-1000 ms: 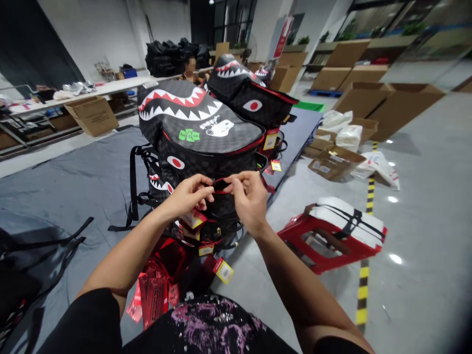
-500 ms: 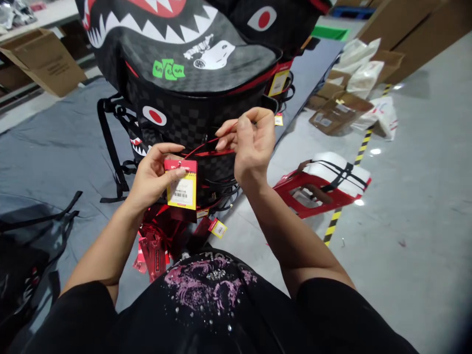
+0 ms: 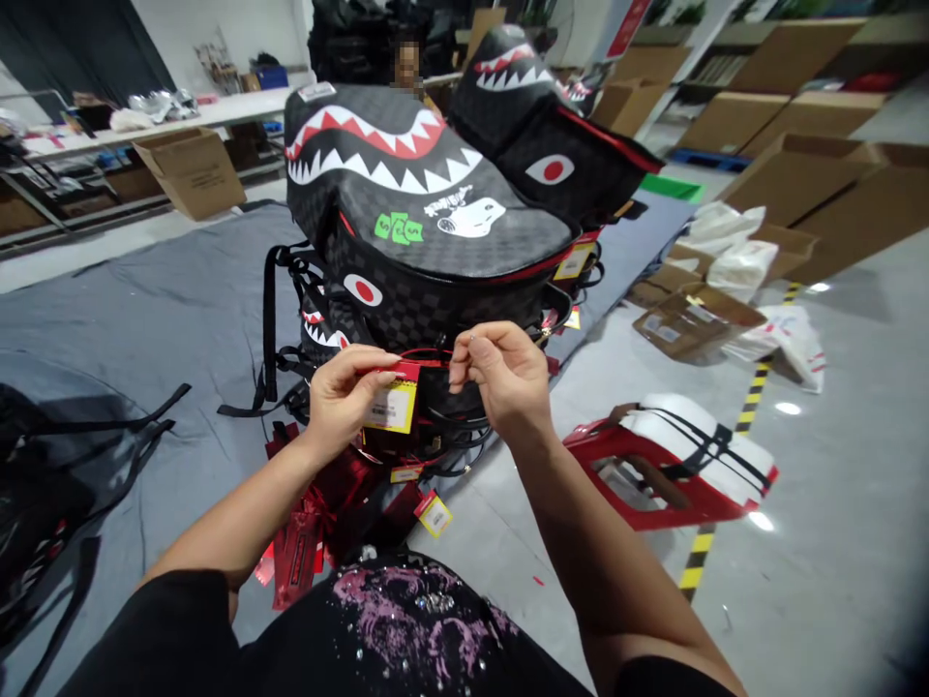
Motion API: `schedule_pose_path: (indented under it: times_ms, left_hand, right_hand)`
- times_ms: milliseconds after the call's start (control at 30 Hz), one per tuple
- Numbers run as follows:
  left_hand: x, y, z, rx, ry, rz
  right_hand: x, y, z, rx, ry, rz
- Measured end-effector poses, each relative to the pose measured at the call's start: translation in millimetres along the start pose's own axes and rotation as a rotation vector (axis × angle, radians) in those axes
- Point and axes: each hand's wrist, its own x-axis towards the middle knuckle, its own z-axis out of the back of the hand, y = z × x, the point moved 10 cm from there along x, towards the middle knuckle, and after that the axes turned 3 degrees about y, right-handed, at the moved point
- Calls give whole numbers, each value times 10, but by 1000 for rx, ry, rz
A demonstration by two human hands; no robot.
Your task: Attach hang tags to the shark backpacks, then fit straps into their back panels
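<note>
My left hand (image 3: 340, 399) pinches a red and yellow hang tag (image 3: 393, 409) with a white barcode label between thumb and fingers. A thin red string (image 3: 428, 353) runs from the tag's top toward my right hand (image 3: 509, 379), whose thumb and fingertips are pinched together on its end; the exact grip is hard to make out. Right behind both hands stands a stack of black checkered backpacks (image 3: 450, 290) with shark-mouth, red-eye and green money prints. Another hang tag (image 3: 434, 515) dangles low on the stack, below my hands.
Red packets (image 3: 296, 561) hang low beside the stack. A red stool with a white top (image 3: 697, 455) stands on the floor at right, near cartons (image 3: 697, 319) and white bags. Grey sheeting (image 3: 145, 329) spreads at left, with black bags (image 3: 36, 503). A person (image 3: 407, 66) is behind the stack.
The view has tilted up, showing more of the room and the stack's top. My hands have come closer together, and less of the string shows between them. The tag stays in my left hand.
</note>
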Motion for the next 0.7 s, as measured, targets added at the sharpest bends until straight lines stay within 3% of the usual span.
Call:
schedule_pose_path:
  times_ms: [133, 233, 300, 400, 467, 533, 700]
  left_hand:
    - [-31, -355, -74, 387, 2, -375]
    - [-25, -501, -210, 494, 46, -487]
    - [34, -486, -289, 341, 118, -422]
    - [149, -222, -331, 15, 149, -100]
    - [162, -52, -338, -54, 141, 64]
    - [155, -21, -362, 5, 190, 71]
    - [130, -114, -357, 196, 289, -87]
  right_hand:
    - [-19, 14, -85, -57, 51, -12]
    - [-24, 27, -142, -153, 86, -18]
    - [-20, 37, -157, -210, 105, -19]
    - [-9, 47, -157, -264, 138, -35]
    - [-2, 57, -175, -299, 181, -50]
    - [-1, 64, -214, -334, 240, -70]
    - [-5, 70, -308, -415, 343, -89]
